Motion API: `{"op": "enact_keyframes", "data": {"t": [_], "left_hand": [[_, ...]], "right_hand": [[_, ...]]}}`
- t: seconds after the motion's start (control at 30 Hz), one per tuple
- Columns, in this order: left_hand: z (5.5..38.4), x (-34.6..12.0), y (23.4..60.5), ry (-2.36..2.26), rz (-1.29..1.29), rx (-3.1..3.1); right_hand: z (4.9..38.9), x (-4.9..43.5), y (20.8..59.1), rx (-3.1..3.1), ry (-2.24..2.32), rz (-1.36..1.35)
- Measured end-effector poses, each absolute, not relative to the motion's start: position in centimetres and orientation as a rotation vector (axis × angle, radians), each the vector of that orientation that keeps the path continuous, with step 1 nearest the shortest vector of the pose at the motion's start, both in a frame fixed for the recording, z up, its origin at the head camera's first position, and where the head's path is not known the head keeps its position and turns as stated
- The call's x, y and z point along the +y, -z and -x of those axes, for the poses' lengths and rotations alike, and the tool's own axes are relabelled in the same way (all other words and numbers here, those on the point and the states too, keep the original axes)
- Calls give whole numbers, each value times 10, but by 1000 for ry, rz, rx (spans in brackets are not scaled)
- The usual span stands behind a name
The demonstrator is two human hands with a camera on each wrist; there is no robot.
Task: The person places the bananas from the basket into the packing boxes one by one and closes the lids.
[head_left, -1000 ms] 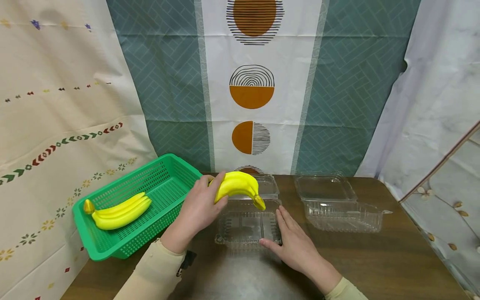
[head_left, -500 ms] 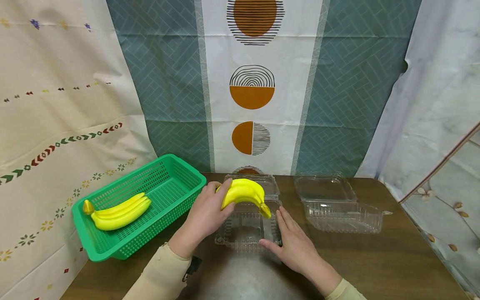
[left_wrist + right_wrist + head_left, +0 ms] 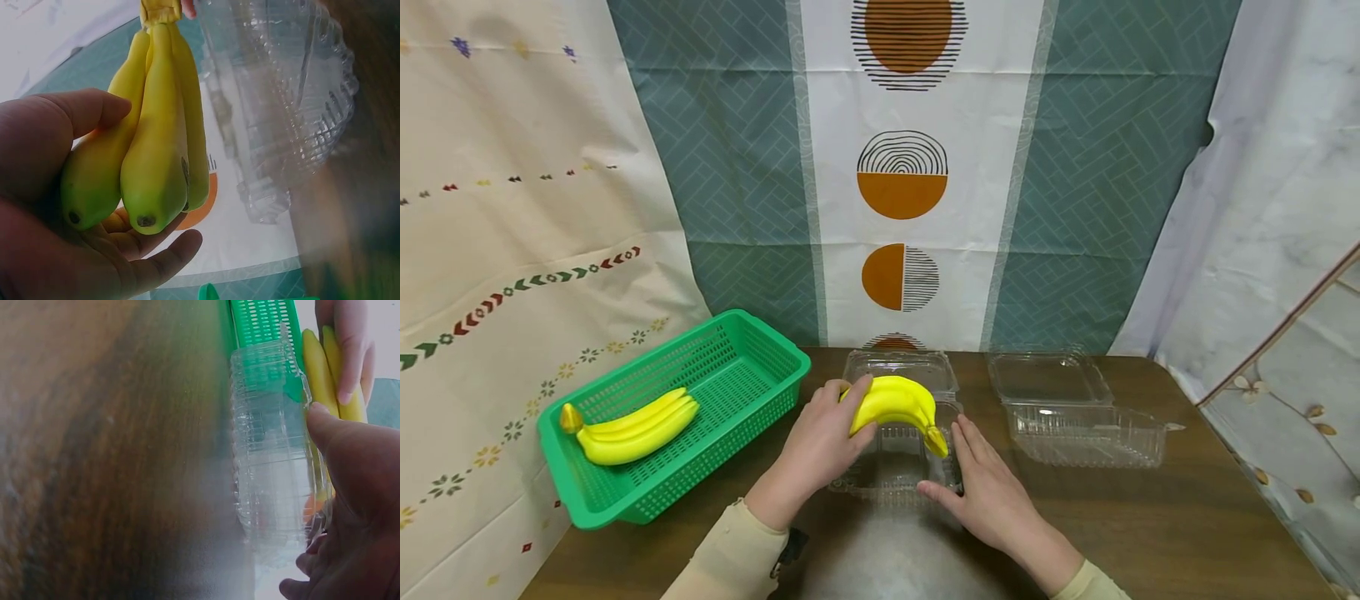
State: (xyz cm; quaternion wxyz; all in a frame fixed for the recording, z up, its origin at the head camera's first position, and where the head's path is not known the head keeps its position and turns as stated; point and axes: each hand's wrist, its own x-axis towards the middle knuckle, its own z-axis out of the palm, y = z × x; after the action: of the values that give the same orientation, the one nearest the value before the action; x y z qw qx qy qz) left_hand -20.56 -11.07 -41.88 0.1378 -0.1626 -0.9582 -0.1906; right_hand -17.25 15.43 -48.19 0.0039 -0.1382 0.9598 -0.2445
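Note:
In the head view, my left hand (image 3: 826, 437) holds a yellow banana bunch (image 3: 895, 402) from behind, its stem end pointing right and down. The bunch is above an open clear plastic clamshell container (image 3: 887, 497), apart from its floor. Seen from the left wrist, the thumb (image 3: 94, 111) lies along one banana and the fingers pass underneath; the tips are greenish. My right hand (image 3: 988, 492) rests at the container's right side, fingers straight along the rim and thumb on the near edge. Part of the container is hidden by the bananas and hands.
On the left stands a green perforated basket (image 3: 722, 450) with another banana bunch (image 3: 640, 429) inside. A second open clear container (image 3: 1086, 437) sits to the right on the brown wooden table (image 3: 1150, 533). Patterned curtains (image 3: 902, 275) hang close behind and at both sides.
My left hand has brought the banana bunch lower and slightly right, nearer the container, with the stem tilting further down. My right hand has stayed at the container's side.

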Motion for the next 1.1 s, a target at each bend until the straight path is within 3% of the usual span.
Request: {"op": "enact_keyframes", "data": {"t": [1.1], "left_hand": [[211,-98,445,671,530,-2836]], "right_hand": [[173,152,481,2987,793,384]]}}
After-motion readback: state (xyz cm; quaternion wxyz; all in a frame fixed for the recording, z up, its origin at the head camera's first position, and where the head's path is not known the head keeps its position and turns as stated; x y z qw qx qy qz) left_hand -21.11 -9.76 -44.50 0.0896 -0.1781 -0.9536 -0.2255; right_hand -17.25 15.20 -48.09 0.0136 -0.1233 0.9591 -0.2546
